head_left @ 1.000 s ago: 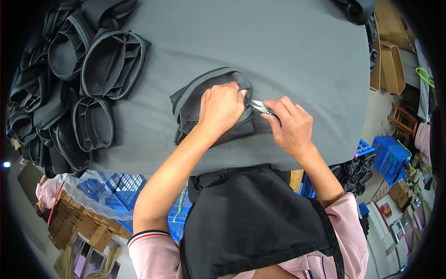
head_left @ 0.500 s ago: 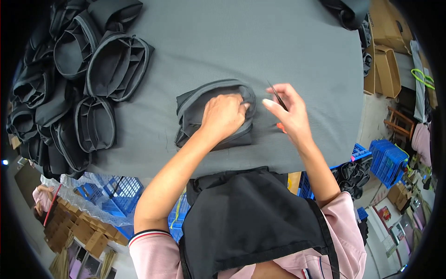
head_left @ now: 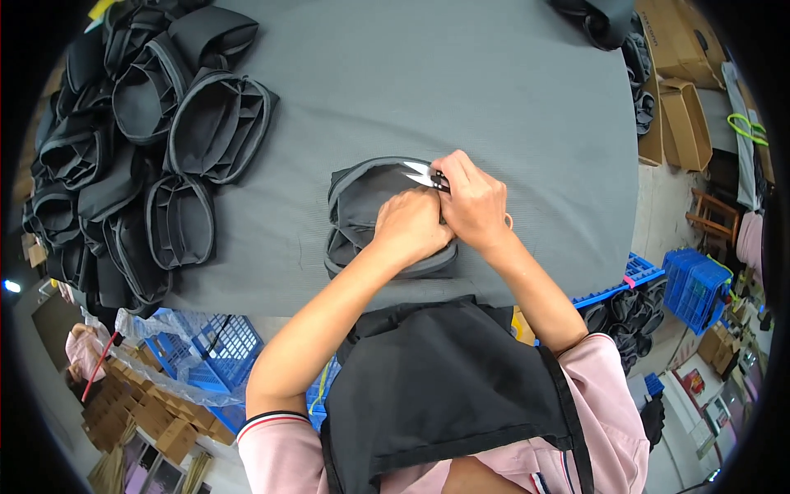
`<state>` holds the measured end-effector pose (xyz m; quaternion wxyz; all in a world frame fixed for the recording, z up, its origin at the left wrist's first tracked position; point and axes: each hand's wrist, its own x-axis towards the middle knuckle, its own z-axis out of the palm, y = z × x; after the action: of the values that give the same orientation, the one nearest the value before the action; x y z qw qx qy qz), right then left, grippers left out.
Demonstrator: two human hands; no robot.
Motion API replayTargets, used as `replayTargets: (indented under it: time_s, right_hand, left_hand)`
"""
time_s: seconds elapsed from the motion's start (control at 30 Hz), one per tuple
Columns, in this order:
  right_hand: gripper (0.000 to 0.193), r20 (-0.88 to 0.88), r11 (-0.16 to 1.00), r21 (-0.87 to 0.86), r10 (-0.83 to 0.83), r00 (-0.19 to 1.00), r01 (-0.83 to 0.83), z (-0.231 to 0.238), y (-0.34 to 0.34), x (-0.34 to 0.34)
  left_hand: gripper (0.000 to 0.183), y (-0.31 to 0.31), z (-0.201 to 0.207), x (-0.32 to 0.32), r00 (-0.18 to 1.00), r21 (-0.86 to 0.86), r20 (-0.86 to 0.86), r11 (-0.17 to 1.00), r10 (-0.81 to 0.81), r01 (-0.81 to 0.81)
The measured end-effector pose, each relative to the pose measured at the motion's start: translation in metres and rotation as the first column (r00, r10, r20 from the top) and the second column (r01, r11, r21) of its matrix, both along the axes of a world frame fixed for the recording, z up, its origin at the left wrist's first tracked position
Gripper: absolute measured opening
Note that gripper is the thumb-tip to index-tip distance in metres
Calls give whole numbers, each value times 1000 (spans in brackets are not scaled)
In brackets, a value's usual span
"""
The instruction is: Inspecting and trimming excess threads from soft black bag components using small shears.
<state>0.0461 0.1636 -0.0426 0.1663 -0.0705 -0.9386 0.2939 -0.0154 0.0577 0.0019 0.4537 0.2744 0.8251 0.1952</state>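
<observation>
A black fabric pouch (head_left: 354,199) with a zipper round its rim lies unzipped on the table, its inner dividers showing. My left hand (head_left: 411,222) reaches into it with fingers curled at the right side of the rim; the fingertips are hidden, and they seem to pinch the pouch edge. My right hand (head_left: 473,198) is closed around a pair of thread snips (head_left: 421,174). The silver blades stand apart and point left over the pouch's far right rim, just beyond my left knuckles.
Many similar black pouches (head_left: 218,128) are heaped at the left. Grey cloth covers the table (head_left: 461,82). Another black piece (head_left: 601,20) lies at the far right corner. Cardboard boxes (head_left: 685,123) and a blue crate (head_left: 695,288) stand to the right; another blue crate (head_left: 222,346) stands lower left.
My right hand has moved left with the snips, from beside the pouch to its rim, close to my left hand. The left hand stays in the pouch.
</observation>
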Motion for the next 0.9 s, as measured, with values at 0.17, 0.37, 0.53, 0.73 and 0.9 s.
replayTargets:
  time_s: [0.17,0.37,0.53,0.73,0.9]
  right_hand:
    - [24,274,501,-805,-162,948,318,32,9,1]
    - [28,259,638,-690,-221,940,340,-4,17,66]
    - [26,168,707,-699,13,986,110,33,20,64]
    - [23,13,764,-640,115,993,-80,38,20,44]
    - [26,-130,920,-336,166,977,-201,34,22,44]
  left_hand:
    - [37,2,-11,-2,995,-74,-93,997,-43,37]
    - [41,-8,-13,-5,991,64,74,991,109,-113]
    - [38,-33,9,-7,838,221,499,903,221,-369]
    - [28,-29,37,-12,873,74,433,956,226,-285]
    - [35,-41,21,-3,862,147,465,942,203,-301]
